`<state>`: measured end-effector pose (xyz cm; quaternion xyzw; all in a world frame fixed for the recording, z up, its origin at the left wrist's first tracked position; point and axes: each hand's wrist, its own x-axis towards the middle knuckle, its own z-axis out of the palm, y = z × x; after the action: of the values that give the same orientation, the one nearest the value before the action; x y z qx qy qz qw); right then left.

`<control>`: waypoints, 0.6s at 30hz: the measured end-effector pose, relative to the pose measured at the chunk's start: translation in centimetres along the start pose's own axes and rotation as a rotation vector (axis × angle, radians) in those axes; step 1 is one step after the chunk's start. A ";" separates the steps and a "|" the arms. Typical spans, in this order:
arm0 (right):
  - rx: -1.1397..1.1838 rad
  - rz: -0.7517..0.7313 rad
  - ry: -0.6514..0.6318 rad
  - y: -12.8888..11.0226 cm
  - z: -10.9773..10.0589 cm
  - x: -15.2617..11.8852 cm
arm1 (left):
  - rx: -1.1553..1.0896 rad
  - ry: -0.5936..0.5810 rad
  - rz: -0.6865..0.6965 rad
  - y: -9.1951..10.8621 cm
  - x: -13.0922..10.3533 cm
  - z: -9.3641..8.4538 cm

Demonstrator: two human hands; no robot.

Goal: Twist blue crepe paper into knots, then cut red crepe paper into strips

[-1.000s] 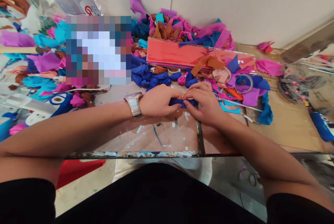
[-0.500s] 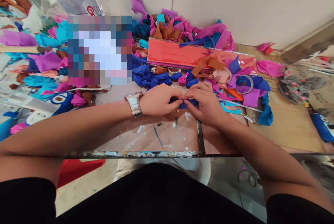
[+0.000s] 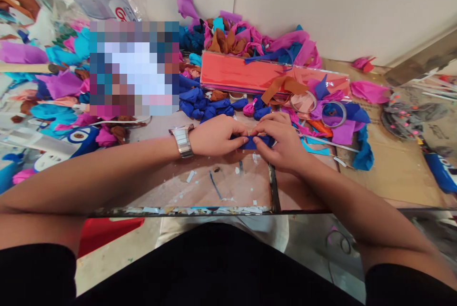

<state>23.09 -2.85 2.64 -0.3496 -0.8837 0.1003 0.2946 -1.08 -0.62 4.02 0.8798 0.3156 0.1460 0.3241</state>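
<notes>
1. Starts nearest with the table (image 3: pixel 232 187), spotted with stains and small scraps.
2. Comes next to the blue strip (image 3: pixel 250 145), straight ahead of the body, with its long axis side to side, roughly along the table's front edge.
3. Pinched toward one end by the left hand (image 3: pixel 219 137), thumb and fingers drawn together; lies rightward from there.
4. Pinched toward the other end by the right hand (image 3: pixel 280 142), in the same manner; lies leftward from there.
5. Touched by both hands, so nearer to neither, with thumbtips side by side near the middle.
6. Partly hidden by fingers; cannot tell how folded, or whether touching the table.
7. Continues, just past the left hand, to blue bundles (image 3: pixel 214 108), with a pink bundle (image 3: pixel 250 107) beyond the gap between hands.
8. Leads, past the right hand, to a tape roll (image 3: pixel 344 115).
9. Ends farther off with a red pack (image 3: pixel 246 73), then a mixed heap (image 3: pixel 228 39) by the wall (image 3: pixel 321 11).
</notes>
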 end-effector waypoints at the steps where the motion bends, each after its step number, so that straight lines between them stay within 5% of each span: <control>1: -0.003 -0.006 -0.010 0.1 0.0 0.0 | -0.030 -0.028 -0.018 -0.1 0.1 0.0; 12: -0.018 -0.016 -0.045 0.1 0.1 0.0 | -0.604 -0.413 -0.284 -1.5 0.3 0.2; 18: 0.003 -0.061 -0.066 0.1 0.4 -0.1 | -0.695 -0.456 -0.247 -2.3 0.4 0.4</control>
<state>22.96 -2.86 2.23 -0.3187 -0.9030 0.1041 0.2687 -1.62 0.81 2.18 0.6839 0.2709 0.0058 0.6774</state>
